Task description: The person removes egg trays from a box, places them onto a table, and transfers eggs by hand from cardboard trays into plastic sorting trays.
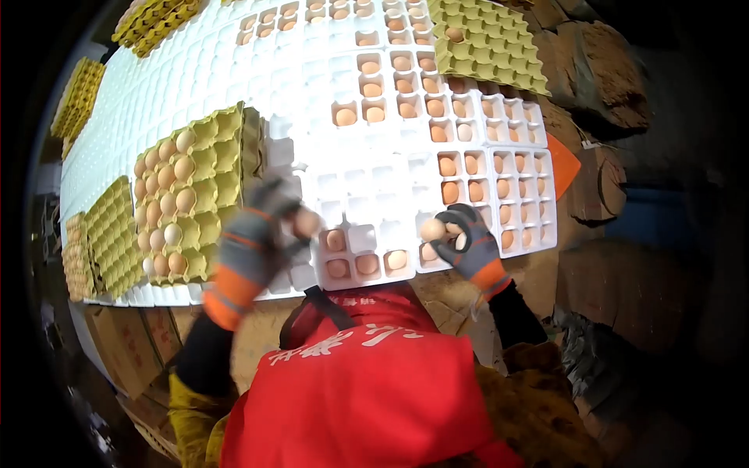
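My left hand (256, 240), in a grey and orange glove, is smeared by motion and closed around an egg (307, 224) at its fingertips. It is between the yellow egg tray (220, 152) and the white foam tray (360, 187). My gloved right hand (471, 243) is curled around a brown egg (432, 228), with at least one more egg in its fingers, above the foam tray's right side. Below my left hand's egg, several brown eggs (367, 264) sit in the nearest foam compartments. Several eggs (166, 176) fill the left part of the yellow tray.
More foam trays cover the table, and those on the right (521, 185) hold brown eggs. A yellow tray (490, 45) with one egg lies at the back right. Other yellow trays (115, 232) line the left edge. Cardboard boxes (121, 343) stand below the front left.
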A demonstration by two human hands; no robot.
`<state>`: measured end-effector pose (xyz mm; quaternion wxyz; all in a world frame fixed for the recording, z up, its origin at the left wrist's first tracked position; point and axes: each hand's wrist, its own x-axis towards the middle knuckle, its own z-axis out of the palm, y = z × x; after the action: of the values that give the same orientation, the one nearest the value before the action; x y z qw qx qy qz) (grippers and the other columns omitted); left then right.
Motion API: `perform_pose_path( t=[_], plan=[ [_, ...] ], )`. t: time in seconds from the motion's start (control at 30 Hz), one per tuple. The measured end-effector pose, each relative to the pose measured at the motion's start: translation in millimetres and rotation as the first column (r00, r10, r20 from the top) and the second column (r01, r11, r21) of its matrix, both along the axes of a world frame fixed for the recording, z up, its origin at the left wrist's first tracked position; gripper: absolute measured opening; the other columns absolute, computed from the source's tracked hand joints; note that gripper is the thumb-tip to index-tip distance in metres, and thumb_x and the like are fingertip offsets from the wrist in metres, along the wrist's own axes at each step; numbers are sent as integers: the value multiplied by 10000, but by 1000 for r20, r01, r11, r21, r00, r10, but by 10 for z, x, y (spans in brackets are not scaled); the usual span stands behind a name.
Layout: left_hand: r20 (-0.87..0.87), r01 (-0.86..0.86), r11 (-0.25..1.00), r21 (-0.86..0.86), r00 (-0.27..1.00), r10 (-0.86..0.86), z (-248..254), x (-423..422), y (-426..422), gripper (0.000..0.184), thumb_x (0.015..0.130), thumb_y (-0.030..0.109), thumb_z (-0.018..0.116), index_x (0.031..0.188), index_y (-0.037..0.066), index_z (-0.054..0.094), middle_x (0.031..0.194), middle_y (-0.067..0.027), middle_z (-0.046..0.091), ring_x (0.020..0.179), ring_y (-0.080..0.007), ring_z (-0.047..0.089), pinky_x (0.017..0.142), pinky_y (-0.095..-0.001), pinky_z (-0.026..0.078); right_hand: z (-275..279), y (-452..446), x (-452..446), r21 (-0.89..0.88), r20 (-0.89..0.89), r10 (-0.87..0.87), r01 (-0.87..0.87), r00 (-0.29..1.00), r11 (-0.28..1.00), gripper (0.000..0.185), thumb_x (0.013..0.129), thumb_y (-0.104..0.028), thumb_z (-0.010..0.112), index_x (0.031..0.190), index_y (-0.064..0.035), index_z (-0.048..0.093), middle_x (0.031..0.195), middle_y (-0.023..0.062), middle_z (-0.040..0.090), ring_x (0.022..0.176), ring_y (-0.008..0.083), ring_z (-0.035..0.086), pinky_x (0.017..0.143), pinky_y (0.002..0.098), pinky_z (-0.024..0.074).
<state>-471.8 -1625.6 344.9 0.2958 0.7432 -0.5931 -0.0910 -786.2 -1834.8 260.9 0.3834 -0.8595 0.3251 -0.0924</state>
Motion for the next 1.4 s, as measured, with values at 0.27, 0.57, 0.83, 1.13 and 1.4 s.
perform_pose_path(
  t=[0.27,0.57,0.83,1.13,1.4],
  plan=[
    [-69,-119,939,322,986,149,-1011,-1354,-505,497,793,284,803,1217,82,641,1296,-171,588,987,-389,655,799,-452,557,-127,90,196,-64,55,-12,15,998,998,430,860,-173,719,1282,-122,654,1329,153,571,1196,341,580,994,423,500],
    [36,-219,946,239,976,216,-1018,-1378,-326,475,902,146,669,1363,73,576,1295,-199,601,1140,-394,617,903,-437,541,-370,-241,357,860,314,-435,-59,844,507,500,991,-190,622,1456,-47,503,1435,93,532,1151,171,605,966,305,526],
    [66,63,996,-59,996,-59,-1294,-1195,-1091,499,825,92,663,1323,86,617,1344,-149,598,1260,-364,543,1096,-497,408,-492,-238,670,28,431,-57,50,901,998,427,934,-39,607,1359,-31,574,1343,140,604,1256,312,565,1068,393,451],
    [12,-123,962,-245,991,130,-196,-302,216,467,784,-38,654,1243,51,659,1266,-166,642,1209,-378,584,1022,-468,469,-550,-259,1109,-330,368,70,60,927,942,407,925,-65,645,1331,-88,619,1345,132,602,1291,334,527,1079,447,436],
    [282,-246,909,335,947,152,289,1276,1419,612,737,164,793,1305,67,588,1235,-148,604,1090,-362,576,942,-461,469,835,1182,3125,-318,398,542,-443,740,838,428,883,-203,733,1294,-134,636,1179,136,668,998,318,661,869,404,544]
  ],
)
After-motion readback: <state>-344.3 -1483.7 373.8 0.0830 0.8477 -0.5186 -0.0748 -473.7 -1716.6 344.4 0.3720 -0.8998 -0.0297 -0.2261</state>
